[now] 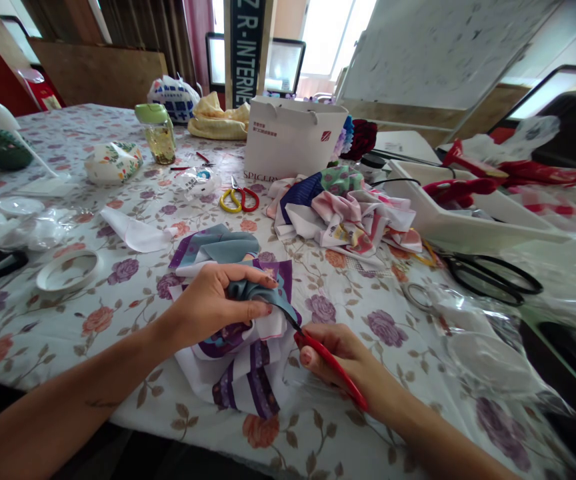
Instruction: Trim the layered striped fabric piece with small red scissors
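My left hand [228, 300] pinches a fold of a blue-grey and purple printed cloth [241, 390] between thumb and fingers. The cloth lies bunched on the table, its white and purple-striped part spread toward the front edge. My right hand [335, 357] is closed round red-handled scissors [338, 373], just right of the left hand. Their dark blades meet the edge of the held fold; how far they are apart I cannot make out. Beyond the cloth lies a small pair of scissors [239, 199] with one yellow and one red handle.
A pile of fabric scraps [348, 213] lies behind on the right, before a white paper bag [293, 140]. Black-handled scissors [495, 277] rest beside a white bin [433, 220]. On the left are a tape roll [68, 271], a white scrap [141, 231] and a lidded jar [158, 137].
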Tool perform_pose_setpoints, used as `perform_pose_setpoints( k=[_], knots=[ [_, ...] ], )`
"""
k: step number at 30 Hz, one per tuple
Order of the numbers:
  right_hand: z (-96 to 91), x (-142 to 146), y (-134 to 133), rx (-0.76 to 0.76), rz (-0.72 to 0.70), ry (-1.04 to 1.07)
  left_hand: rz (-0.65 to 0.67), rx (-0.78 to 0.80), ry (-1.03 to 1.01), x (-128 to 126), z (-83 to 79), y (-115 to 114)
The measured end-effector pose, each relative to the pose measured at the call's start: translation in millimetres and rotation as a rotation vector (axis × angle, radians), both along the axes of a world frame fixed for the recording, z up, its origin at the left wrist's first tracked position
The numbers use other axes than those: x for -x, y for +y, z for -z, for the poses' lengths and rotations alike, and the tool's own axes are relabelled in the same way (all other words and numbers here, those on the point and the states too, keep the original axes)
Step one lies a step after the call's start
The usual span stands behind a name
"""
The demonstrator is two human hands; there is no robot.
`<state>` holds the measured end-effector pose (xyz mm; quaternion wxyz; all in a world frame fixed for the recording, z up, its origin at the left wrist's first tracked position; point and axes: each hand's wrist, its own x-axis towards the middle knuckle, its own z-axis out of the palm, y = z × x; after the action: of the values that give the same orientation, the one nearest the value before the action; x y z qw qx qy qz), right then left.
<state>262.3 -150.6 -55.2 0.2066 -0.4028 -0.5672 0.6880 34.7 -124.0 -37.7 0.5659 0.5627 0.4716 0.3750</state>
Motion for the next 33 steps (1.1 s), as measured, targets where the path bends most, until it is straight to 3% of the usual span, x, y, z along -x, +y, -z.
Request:
perform_pose_setpoints(
  k=[33],
  knots=[
    [-4.6, 3, 0, -0.061, 0.016, -0.067, 0.001, 0.06, 0.042, -2, -12.5, -3]
  ],
)
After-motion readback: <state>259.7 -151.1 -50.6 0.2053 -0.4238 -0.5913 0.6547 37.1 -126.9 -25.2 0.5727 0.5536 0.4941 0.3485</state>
